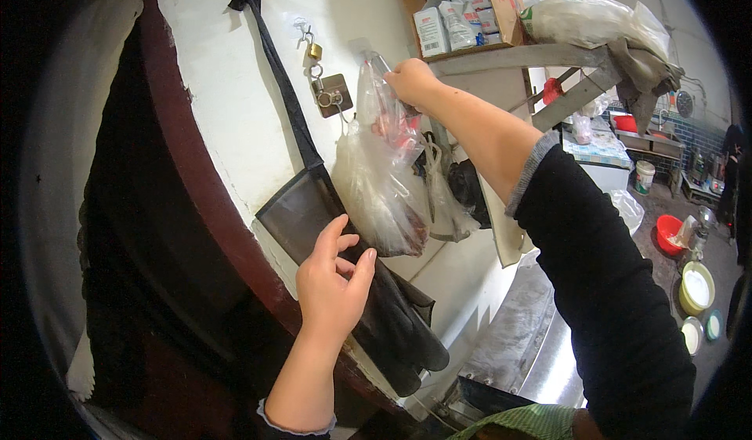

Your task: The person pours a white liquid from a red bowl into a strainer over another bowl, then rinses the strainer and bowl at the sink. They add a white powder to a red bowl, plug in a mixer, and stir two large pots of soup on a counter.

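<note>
My right hand point(411, 84) is raised against the white wall, its fingers closed at the upper part of a clear plastic bag point(371, 90); exactly what they pinch is hard to make out. Below it bulges a hanging plastic bag point(379, 193) with dark contents at its bottom. My left hand point(335, 281) is lower, fingers apart and holding nothing, in front of a black apron point(305, 196) that hangs by its strap. Left of the bags, a brass padlock point(315, 51) and metal rings hang near a brown adhesive hook plate point(333, 95).
An open cardboard box point(505, 5) of packets and a stuffed plastic bag point(587, 21) rest on a shelf at upper right. More bags point(443, 205) hang beside the wall. A metal-topped unit point(511, 334) stands below. Farther right are a red basin point(668, 234) and a yellowish basin point(697, 288).
</note>
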Motion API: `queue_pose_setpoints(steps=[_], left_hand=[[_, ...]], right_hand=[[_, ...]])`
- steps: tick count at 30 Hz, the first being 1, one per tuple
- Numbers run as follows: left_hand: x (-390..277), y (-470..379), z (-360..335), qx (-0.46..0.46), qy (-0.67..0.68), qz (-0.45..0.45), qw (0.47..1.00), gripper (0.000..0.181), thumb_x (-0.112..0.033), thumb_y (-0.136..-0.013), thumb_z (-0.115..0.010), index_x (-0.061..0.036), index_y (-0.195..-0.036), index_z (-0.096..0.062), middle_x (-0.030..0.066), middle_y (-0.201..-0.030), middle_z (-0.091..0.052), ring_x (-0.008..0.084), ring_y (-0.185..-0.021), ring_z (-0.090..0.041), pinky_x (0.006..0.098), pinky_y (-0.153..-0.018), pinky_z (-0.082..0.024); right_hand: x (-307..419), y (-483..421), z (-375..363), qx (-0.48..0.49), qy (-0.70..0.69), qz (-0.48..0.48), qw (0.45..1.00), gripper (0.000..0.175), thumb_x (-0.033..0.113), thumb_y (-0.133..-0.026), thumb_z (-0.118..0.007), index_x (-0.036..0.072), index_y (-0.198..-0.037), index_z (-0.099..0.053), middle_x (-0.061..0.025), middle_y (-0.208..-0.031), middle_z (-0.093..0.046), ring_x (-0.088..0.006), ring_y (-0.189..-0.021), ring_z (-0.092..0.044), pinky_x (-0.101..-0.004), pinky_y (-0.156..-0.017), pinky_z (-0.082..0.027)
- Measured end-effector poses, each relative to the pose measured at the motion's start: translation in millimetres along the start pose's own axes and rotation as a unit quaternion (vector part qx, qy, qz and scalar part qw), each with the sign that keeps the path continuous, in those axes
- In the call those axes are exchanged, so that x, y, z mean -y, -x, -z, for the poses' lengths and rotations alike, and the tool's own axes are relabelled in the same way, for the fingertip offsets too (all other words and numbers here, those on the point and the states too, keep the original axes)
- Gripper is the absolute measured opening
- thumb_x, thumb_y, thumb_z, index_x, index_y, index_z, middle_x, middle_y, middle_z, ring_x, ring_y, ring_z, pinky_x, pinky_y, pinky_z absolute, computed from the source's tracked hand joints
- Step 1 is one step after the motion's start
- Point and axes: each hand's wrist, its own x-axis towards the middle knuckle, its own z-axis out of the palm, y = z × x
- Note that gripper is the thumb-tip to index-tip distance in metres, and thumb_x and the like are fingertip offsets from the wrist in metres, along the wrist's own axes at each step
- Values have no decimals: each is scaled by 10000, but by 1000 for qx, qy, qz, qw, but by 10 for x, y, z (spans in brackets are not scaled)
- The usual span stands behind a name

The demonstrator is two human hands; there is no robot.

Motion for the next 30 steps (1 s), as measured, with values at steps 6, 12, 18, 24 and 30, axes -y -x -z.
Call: queue_pose_setpoints(steps=[6, 12, 18, 24, 30], left_hand=[[140, 25, 85, -5, 0, 0, 1000, 496, -101, -810, -731, 13, -1259, -552, 179, -1038, -693, 153, -606, -643, 275, -584, -501], [209, 33, 1, -4, 15, -16, 1000, 429, -97, -804, -735, 14, -1192, -589, 175, -1021, -692, 155, -597, -634, 277, -585, -502], [187, 88, -199, 23, 50, -44, 998, 374, -7, -840, -692, 30, -1197, -588, 140, -1055, -672, 52, -666, -570, 196, -585, -469], [281, 597, -567, 75, 130, 6, 989, 406, -45, -800, -728, 17, -1180, -599, 149, -998, -701, 124, -623, -637, 267, -568, -506], [464, 1500, -950, 140, 273, 248, 919, 362, 3, -889, -619, 39, -1240, -539, 173, -1024, -696, 96, -612, -612, 201, -529, -455]], right_hand=[[-3, 57, 12, 57, -16, -42, 997, 361, 285, -863, -645, -69, -926, -687, -238, -924, -695, -374, -922, -677, -432, -806, -535], [-88, 237, -111, 16, 124, 132, 983, 357, 256, -874, -589, -39, -1058, -669, -229, -934, -683, -363, -875, -664, -421, -809, -507], [-74, 859, 126, 61, 103, 127, 985, 331, 197, -892, -560, -38, -1117, -621, -251, -975, -668, -399, -939, -645, -432, -813, -500], [-549, 2725, 919, 123, -39, 164, 978, 298, 82, -901, -582, -11, -1184, -600, -203, -843, -646, -322, -796, -665, -387, -701, -518], [-1413, 4565, 1661, 214, -24, -154, 964, 424, 25, -878, -620, 17, -1295, -549, -118, -1000, -692, -234, -887, -682, -346, -800, -556]])
